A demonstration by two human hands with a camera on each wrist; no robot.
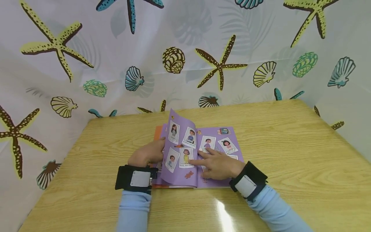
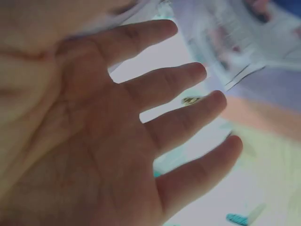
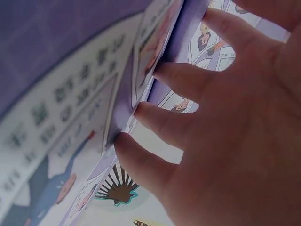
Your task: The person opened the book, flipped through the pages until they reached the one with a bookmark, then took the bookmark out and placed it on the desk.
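A picture book [image 1: 203, 151] is lying open at the centre of the head view, on a pale wooden table [image 1: 290, 145] with visible grain and a glossy patch of glare near the lower edge. Its pages are purple and smooth, printed with small white-framed portraits of cartoon figures with captions beneath; an orange cover edge is showing at the book's upper left. One page [image 1: 179, 148] is standing up, curving over from the spine toward the left of the frame.

The left hand [image 1: 146, 154] is resting just left of centre, its fingers reaching behind the raised page and touching it; in the left wrist view [image 2: 141, 127] the fingers are spread and nearly straight, gripping nothing. The right hand [image 1: 218, 166] is lying flat on the right-hand page, just right of centre, fingers extended with the index pointing toward the spine; in the right wrist view its fingertips [image 3: 160, 70] are touching the edge of the lifted sheet, relaxed rather than clenched.

Both wrists are wearing black straps with grey patches over light blue sleeves. A thin white curtain [image 1: 185, 54] printed with starfish and shells is filling the upper half of the frame.
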